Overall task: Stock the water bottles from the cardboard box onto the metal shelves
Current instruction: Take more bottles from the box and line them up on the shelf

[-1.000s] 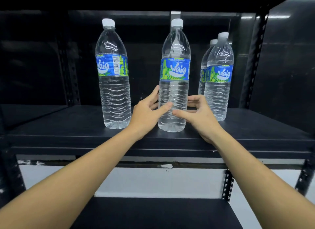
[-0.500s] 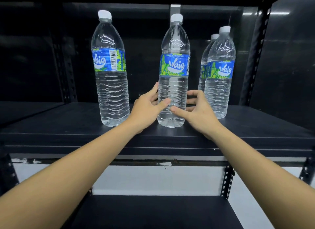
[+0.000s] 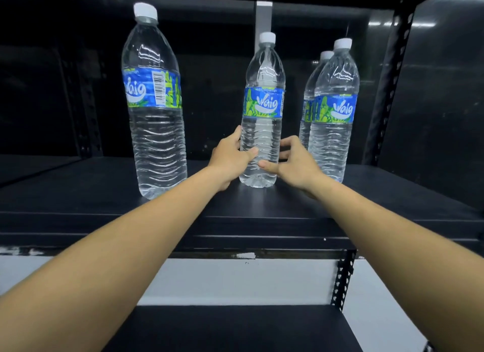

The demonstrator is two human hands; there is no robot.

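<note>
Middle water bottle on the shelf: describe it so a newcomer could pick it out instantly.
On the black metal shelf stand four white-capped Waig bottles. The middle water bottle stands between the left bottle showing its barcode and the pair at the right. It alone is held low down by the left hand and the right hand.

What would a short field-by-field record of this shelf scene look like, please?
shelf: black metal, four bottles upright on it
middle bottle: on the shelf, held low by both hands
left hand: grips its left side
right hand: thumb on its front, fingers curled at its right side
left bottle: apart, untouched
right front bottle: untouched
rear bottle: partly hidden behind it
</note>
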